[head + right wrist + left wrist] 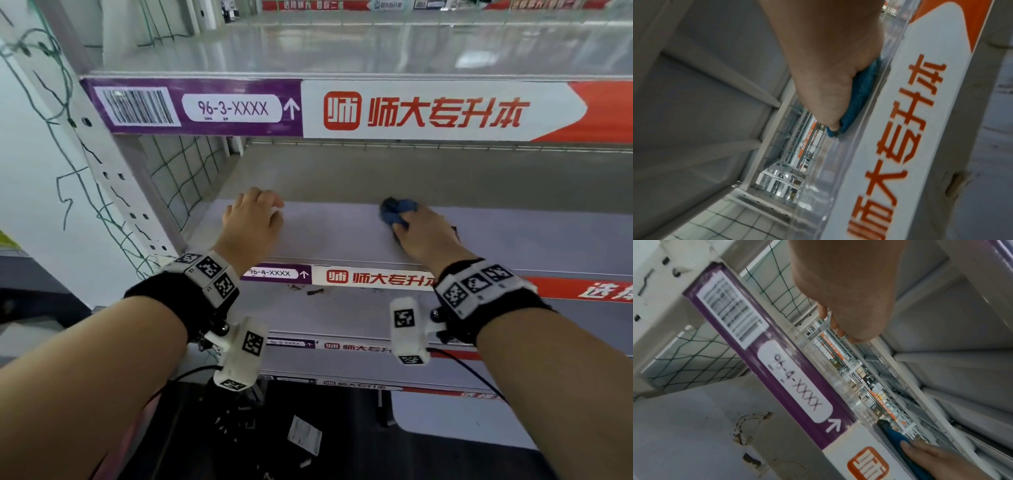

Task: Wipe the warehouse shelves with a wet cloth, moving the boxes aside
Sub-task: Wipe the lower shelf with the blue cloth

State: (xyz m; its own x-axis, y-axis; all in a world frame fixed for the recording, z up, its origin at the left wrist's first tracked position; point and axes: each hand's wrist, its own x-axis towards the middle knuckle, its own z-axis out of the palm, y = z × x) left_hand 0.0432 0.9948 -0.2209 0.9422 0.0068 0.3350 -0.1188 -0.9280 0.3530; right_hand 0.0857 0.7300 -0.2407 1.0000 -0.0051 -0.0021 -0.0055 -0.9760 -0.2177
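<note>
Head view: both forearms reach forward onto a grey metal shelf (342,236). At the left, the left hand (251,222) lies palm down near the shelf's left end, fingers loosely bent and holding nothing. Well apart to its right, the right hand (426,240) bears down on a blue cloth (397,210), fingers curled over it; the cloth bunches out past the fingertips on the far side and lies flat against the shelf surface. Each wrist wears a black band with white marker blocks.

Writing, left to right: the purple label (191,107) on the upper shelf edge carries a barcode, "96-3-XXXX" and an up arrow; beside it a white and red banner (442,111) reads "师大专升本" with a red square logo. The front edge of the shelf under the hands shows "96-4-XXXX" with an arrow and the same logo and characters. Green netting (178,171) closes the left side of the rack.
</note>
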